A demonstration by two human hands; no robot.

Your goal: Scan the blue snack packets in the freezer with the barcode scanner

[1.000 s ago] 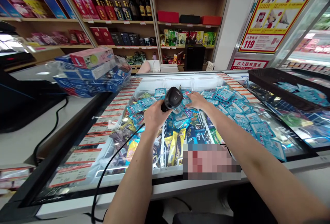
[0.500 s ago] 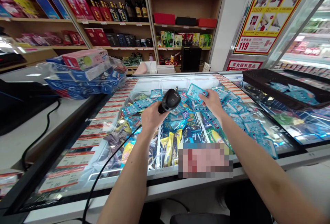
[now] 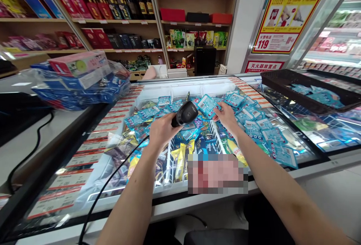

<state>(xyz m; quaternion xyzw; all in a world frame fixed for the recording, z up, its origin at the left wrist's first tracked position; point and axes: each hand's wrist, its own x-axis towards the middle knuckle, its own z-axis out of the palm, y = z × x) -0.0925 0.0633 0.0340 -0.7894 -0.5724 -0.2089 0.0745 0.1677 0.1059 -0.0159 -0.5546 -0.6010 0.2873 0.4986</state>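
Observation:
My left hand [image 3: 160,131] is closed round the grip of a black corded barcode scanner [image 3: 186,112], its head aimed forward over an open chest freezer [image 3: 180,87]. My right hand [image 3: 225,116] pinches a light-blue packet [image 3: 207,105] and holds it tilted up just right of the scanner head. Several more light-blue packets [image 3: 254,124] lie heaped in the freezer and across its glass lid under and beside my right hand. The scanner's black cable [image 3: 113,181] runs down past my left forearm.
A clear bag of blue and pink boxes [image 3: 81,79] sits on the counter at left. A black basket [image 3: 304,91] holding more blue packets rests on the freezer glass at right. Yellow and dark wrapped ice creams [image 3: 180,158] fill the near compartments. Shelves of boxed goods [image 3: 113,15] stand behind.
My right hand rose from the pile with a blue packet and brought it beside the scanner head. The left hand kept hold of the scanner. The view shifted slightly.

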